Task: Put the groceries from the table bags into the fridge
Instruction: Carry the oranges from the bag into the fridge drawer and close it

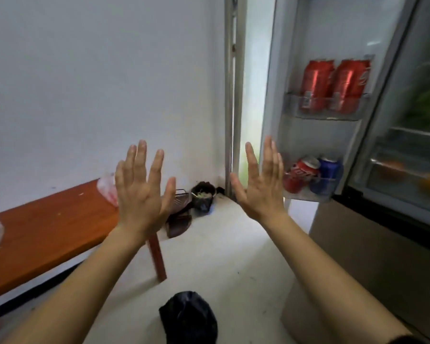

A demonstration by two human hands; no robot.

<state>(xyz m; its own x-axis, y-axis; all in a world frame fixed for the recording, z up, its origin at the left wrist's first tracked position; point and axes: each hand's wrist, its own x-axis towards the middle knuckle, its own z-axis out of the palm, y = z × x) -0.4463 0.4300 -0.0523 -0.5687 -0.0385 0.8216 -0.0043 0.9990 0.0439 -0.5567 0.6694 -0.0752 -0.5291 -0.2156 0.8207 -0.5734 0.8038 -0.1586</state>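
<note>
Beside the open fridge (358, 244), a person holds up left hand (140, 194) and right hand (261, 189), fingers straight and apart; red cans (317, 83) fill its door shelves, a plastic bag (107, 188) lies on the table (47, 227)

Open fridge door (320, 70), cans (333, 85) crowding its shelves.

Glossy metal cans (333, 85), clear plastic door shelf (325, 112), smooth wooden table (47, 234)

This looks like a kitchen corner in a home. A fridge (353, 247) stands open, with red soda cans (317, 83) on its door shelves. A wooden surface (47, 234) sits by a plain white wall (85, 70), and a small pot (203, 197) is on the floor (221, 249).
</note>
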